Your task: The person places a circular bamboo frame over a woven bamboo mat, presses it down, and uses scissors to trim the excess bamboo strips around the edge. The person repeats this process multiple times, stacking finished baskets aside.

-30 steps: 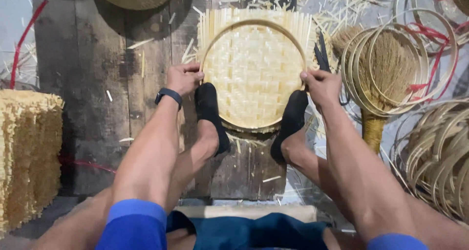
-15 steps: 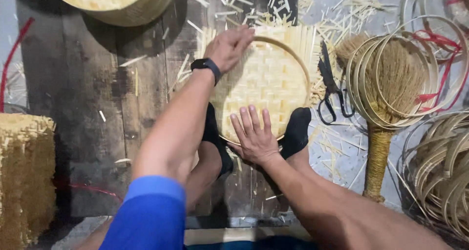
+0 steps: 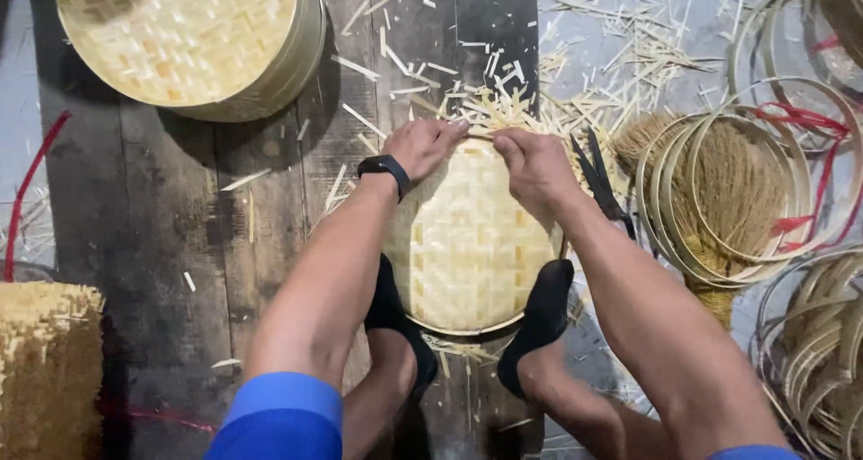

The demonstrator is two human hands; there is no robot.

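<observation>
A round woven bamboo tray (image 3: 467,244) with a hoop rim lies on dark wooden boards, pinned at its near edge by my two feet in black socks. My left hand (image 3: 422,147), with a black watch on the wrist, presses on the tray's far rim. Close beside it my right hand (image 3: 532,165) grips the same far edge, where loose strip ends (image 3: 493,109) stick out. Black scissors (image 3: 600,179) lie just right of the tray, partly hidden by my right forearm.
A stack of finished woven trays (image 3: 193,42) sits at the far left. Bundled bamboo hoops (image 3: 746,190) lie over a straw broom (image 3: 719,168) on the right, with more hoops (image 3: 814,361) nearer. A block of woven mats (image 3: 45,370) stands at the left. Bamboo offcuts litter the floor.
My right hand has gone from the tray's near side up to the far rim beside my left hand. The view has shifted closer over the tray.
</observation>
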